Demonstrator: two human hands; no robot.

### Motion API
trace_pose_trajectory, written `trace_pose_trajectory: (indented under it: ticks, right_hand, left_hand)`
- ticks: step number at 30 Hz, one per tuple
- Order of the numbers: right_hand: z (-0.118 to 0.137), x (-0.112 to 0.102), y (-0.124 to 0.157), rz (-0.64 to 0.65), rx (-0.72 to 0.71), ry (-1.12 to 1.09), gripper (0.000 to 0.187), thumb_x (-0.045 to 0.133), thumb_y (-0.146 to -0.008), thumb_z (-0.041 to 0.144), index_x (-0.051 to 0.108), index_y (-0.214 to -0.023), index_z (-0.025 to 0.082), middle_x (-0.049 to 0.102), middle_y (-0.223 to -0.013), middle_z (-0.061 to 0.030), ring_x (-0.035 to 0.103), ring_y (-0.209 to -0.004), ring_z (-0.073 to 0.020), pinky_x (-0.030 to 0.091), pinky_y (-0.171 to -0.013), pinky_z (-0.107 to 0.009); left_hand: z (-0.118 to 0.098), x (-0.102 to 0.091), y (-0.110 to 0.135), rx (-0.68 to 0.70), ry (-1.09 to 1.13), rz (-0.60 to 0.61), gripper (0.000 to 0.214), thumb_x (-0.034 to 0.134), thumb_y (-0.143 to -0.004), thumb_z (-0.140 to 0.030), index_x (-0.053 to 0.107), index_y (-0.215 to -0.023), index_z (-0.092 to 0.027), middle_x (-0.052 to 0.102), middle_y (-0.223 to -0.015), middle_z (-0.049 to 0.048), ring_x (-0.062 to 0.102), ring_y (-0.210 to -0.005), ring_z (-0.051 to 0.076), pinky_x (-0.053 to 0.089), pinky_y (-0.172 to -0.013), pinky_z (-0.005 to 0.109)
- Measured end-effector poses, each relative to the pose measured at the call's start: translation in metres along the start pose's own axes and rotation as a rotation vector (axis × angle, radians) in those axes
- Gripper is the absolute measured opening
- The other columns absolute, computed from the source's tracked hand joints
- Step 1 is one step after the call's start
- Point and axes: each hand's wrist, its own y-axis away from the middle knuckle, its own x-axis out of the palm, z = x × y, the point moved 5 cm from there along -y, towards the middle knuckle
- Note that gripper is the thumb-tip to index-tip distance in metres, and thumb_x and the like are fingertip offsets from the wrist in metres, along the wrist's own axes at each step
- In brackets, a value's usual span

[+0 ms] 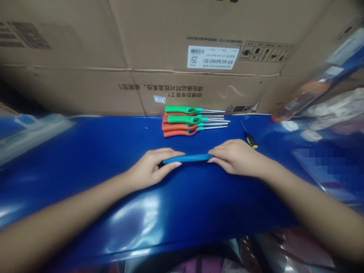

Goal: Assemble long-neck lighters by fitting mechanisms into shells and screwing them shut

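Observation:
Both hands hold one long blue lighter-like tool (pixel 188 158) lying level just above the blue table (pixel 113 178). My left hand (pixel 153 167) pinches its left end with curled fingers, where a dark tip shows. My right hand (pixel 236 155) is closed over its right end, hiding that end. Behind them lies a neat pile of several like tools with green and orange handles (pixel 184 121) and thin metal stems pointing right.
A small screwdriver with a yellow-and-black handle (pixel 250 138) lies right of the pile. Large cardboard boxes (pixel 170 57) wall off the back of the table. Clear plastic bags (pixel 321 110) lie at the right, a pale packet (pixel 31 132) at the left.

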Motion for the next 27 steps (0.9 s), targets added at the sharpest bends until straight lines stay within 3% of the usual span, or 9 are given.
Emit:
trace_pose_trajectory:
  ticks: [6, 11, 16, 19, 23, 27]
  right_hand:
    - [0.000, 0.010, -0.005, -0.039, 0.017, -0.009, 0.029, 0.050, -0.102, 0.040, 0.073, -0.107, 0.022, 0.078, -0.097, -0.0046, 0.072, -0.082, -0.0186, 0.045, -0.070, -0.029]
    - [-0.002, 0.012, -0.011, -0.072, 0.103, 0.001, 0.026, 0.055, -0.100, 0.040, 0.072, -0.109, 0.023, 0.076, -0.097, -0.0039, 0.069, -0.088, -0.0188, 0.045, -0.072, -0.029]
    - [-0.031, 0.002, -0.003, -0.109, 0.211, 0.095, 0.038, 0.064, -0.092, 0.039, 0.063, -0.125, 0.019, 0.071, -0.118, -0.0097, 0.065, -0.109, -0.0277, 0.047, -0.088, -0.040]
    - [-0.052, -0.007, 0.004, -0.170, 0.294, 0.156, 0.032, 0.064, -0.090, 0.034, 0.066, -0.117, 0.016, 0.073, -0.114, -0.0119, 0.066, -0.105, -0.0293, 0.048, -0.087, -0.042]
    - [-0.056, -0.011, 0.004, -0.163, 0.185, 0.137, 0.018, 0.058, -0.096, 0.030, 0.070, -0.100, 0.019, 0.076, -0.100, -0.0088, 0.067, -0.096, -0.0257, 0.046, -0.086, -0.040]
    - [-0.043, -0.010, 0.001, -0.152, 0.049, 0.058, 0.021, 0.055, -0.099, 0.032, 0.071, -0.104, 0.019, 0.076, -0.101, -0.0081, 0.068, -0.094, -0.0217, 0.046, -0.088, -0.037]
  left_hand:
    - [-0.001, 0.003, 0.000, 0.022, -0.120, -0.042, 0.031, 0.066, -0.095, -0.034, 0.068, -0.122, -0.020, 0.073, -0.111, 0.0078, 0.071, -0.099, 0.019, 0.057, -0.088, 0.029]
    - [-0.002, 0.004, 0.001, 0.074, -0.146, -0.035, 0.031, 0.058, -0.099, -0.026, 0.065, -0.129, -0.020, 0.070, -0.112, 0.0086, 0.069, -0.101, 0.018, 0.057, -0.090, 0.030]
    - [0.004, -0.005, -0.002, -0.030, -0.105, -0.148, 0.030, 0.062, -0.097, -0.033, 0.070, -0.122, -0.017, 0.071, -0.111, 0.0093, 0.069, -0.100, 0.020, 0.055, -0.092, 0.030]
    - [0.005, -0.008, -0.002, -0.068, -0.104, -0.191, 0.031, 0.063, -0.096, -0.034, 0.072, -0.121, -0.017, 0.072, -0.113, 0.0099, 0.069, -0.102, 0.021, 0.054, -0.095, 0.032]
    - [0.005, -0.008, -0.001, -0.071, -0.111, -0.205, 0.031, 0.063, -0.096, -0.036, 0.072, -0.120, -0.018, 0.072, -0.112, 0.0096, 0.069, -0.100, 0.021, 0.055, -0.094, 0.032]
    - [0.003, -0.008, 0.000, -0.055, -0.112, -0.195, 0.030, 0.066, -0.094, -0.037, 0.074, -0.116, -0.018, 0.074, -0.107, 0.0086, 0.071, -0.094, 0.019, 0.056, -0.088, 0.030]
